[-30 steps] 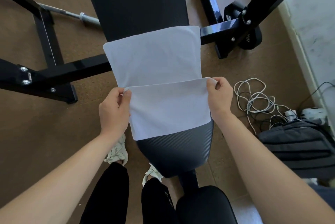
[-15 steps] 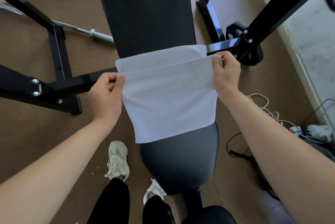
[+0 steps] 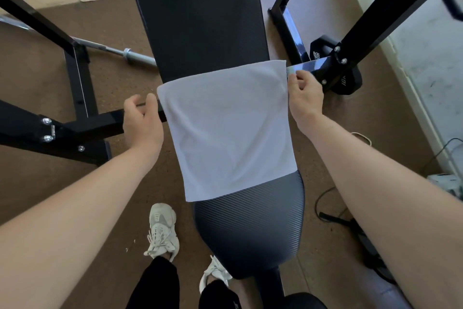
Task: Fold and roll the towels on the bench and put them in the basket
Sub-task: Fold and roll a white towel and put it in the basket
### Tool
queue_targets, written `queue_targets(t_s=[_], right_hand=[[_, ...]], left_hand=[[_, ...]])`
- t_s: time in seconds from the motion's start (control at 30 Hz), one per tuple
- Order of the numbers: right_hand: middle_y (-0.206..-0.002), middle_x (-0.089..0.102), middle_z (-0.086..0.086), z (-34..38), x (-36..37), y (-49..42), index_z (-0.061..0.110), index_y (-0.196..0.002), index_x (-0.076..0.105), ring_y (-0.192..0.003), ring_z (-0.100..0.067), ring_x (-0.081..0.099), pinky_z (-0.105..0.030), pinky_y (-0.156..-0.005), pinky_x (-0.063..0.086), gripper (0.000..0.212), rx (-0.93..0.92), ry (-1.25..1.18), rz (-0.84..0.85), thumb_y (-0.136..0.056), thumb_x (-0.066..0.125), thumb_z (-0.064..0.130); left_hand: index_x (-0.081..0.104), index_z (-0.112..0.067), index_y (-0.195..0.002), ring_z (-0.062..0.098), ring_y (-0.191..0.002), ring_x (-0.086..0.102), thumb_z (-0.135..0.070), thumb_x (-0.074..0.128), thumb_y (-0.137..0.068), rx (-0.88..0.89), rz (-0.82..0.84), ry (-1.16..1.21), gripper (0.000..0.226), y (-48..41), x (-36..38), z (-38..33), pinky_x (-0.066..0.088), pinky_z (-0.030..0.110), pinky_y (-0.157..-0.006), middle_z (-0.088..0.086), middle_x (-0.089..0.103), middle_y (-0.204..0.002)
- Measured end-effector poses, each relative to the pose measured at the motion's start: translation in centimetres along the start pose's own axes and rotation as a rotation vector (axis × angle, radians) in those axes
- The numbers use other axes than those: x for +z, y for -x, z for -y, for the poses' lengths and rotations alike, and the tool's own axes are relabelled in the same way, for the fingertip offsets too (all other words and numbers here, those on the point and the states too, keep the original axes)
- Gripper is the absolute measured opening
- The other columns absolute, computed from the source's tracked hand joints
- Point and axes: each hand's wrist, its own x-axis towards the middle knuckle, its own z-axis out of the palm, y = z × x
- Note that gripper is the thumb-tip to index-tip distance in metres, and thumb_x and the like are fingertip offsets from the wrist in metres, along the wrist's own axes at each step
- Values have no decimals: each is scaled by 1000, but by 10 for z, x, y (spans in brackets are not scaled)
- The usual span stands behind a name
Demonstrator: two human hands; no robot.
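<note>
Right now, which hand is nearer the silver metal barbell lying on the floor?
Left. The left hand sits at the white cloth towel's left edge, close to the silver metal barbell; the right hand is across the towel at its far right corner.

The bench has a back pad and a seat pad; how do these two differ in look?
The back pad is smooth and black; the seat pad is ribbed and greyer. The back pad is long with straight sides; the seat pad is shorter and narrows to a rounded near end. Both lie partly under the white towel.
</note>
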Motion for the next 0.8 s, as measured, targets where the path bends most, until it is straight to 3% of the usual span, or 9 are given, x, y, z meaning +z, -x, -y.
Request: queue_targets(t_s=[0.07, 0.17, 0.23, 0.37, 0.47, 0.53, 0.63, 0.73, 0.8], right_hand=[[-126, 67, -2, -19, -1, 14, 14, -143, 55, -116, -18, 63, -39, -103, 51, 48, 40, -5, 51, -104, 54, 42], [-129, 62, 0, -49, -4, 40, 12, -146, 51, -115, -12, 57, -30, -96, 47, 53, 99, -9, 105, -103, 55, 43], [-125, 61, 1, -70, -6, 60, 11, -147, 50, -114, -11, 56, -27, -94, 44, 55, 137, 6, 137, -102, 58, 42], [-114, 64, 0, -106, -9, 98, 13, -128, 62, -112, -23, 60, -41, -98, 50, 43, 170, 114, 179, -92, 66, 36], [-115, 47, 1, -125, -9, 120, 15, -128, 59, -109, -25, 50, -38, -98, 44, 38, 227, 193, 168, -93, 66, 28], [-122, 41, -2, -131, -9, 128, 14, -133, 53, -104, -23, 52, -30, -90, 45, 40, 291, 137, 123, -95, 64, 22], [-120, 57, -7, -137, -8, 134, 12, -122, 49, -99, -21, 61, -26, -77, 52, 30, 362, -2, 80, -97, 63, 19], [-114, 62, -9, -136, -8, 132, 14, -112, 48, -100, -26, 67, -38, -82, 61, 22, 496, -141, 48, -98, 63, 22], [-115, 63, -12, -135, -8, 131, 12, -113, 48, -91, -23, 68, -33, -73, 61, 21, 585, -202, 58, -101, 61, 24]], left_hand=[[50, -28, -139, 22, -106, 65, -56, 42, -104, -52, 36, 35, 46, 13, 0, 12, 56, 47, -95, -3, 64, -123], [54, -29, -131, 18, -98, 63, -50, 45, -106, -118, 116, 106, 34, 41, 0, 40, 52, 36, -82, -4, 64, -118], [56, -24, -131, 15, -102, 61, -45, 49, -105, -194, 195, 129, 34, 60, 0, 60, 50, 35, -86, -8, 63, -114], [62, -16, -130, 17, -107, 64, -37, 63, -101, -348, 359, 41, 35, 92, 4, 94, 52, 39, -93, -5, 67, -116], [64, -20, -115, 23, -106, 66, -35, 67, -99, -377, 375, -82, 22, 107, 4, 110, 52, 46, -98, -2, 68, -113], [63, -23, -105, 20, -98, 70, -33, 64, -101, -400, 387, -95, 10, 115, 4, 117, 55, 46, -96, -1, 70, -111], [62, -23, -99, 16, -84, 72, -28, 61, -104, -419, 377, -67, 7, 127, 5, 122, 56, 33, -74, 2, 71, -107], [64, -20, -102, 15, -81, 71, -27, 61, -104, -417, 352, -71, 8, 133, 6, 123, 52, 26, -68, 0, 73, -102], [65, -20, -102, 14, -81, 72, -26, 63, -103, -432, 356, -69, 7, 136, 7, 123, 53, 25, -68, -1, 73, -101]])
